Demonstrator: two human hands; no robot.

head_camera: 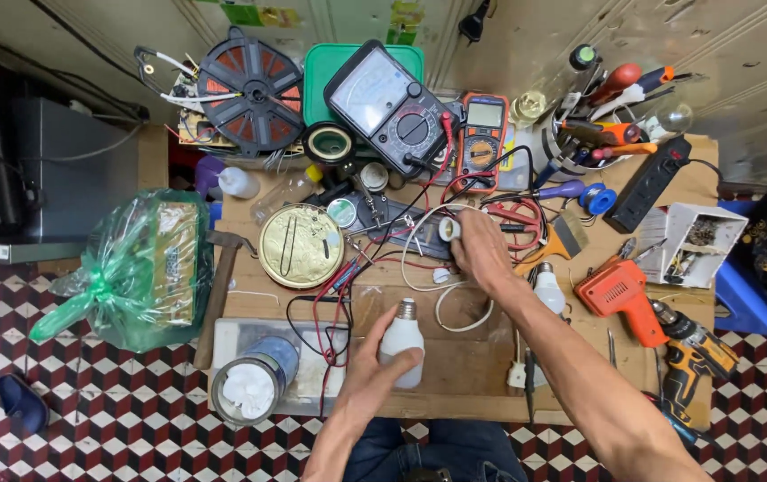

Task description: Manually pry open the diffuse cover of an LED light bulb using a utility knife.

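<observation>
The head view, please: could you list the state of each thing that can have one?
Left hand: closed around the white bulb.
White bulb: unlit, screw base pointing away.
Right hand: grips the white lamp socket.
White lamp socket: empty, wired.
Second bulb: lying loose, unlit.
Orange multimeter: leads plugged in.

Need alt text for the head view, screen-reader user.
Seen from above, the left hand holds a white LED bulb and the right hand grips a white lamp socket over a cluttered wooden workbench with two multimeters, wires, and drills.
</observation>
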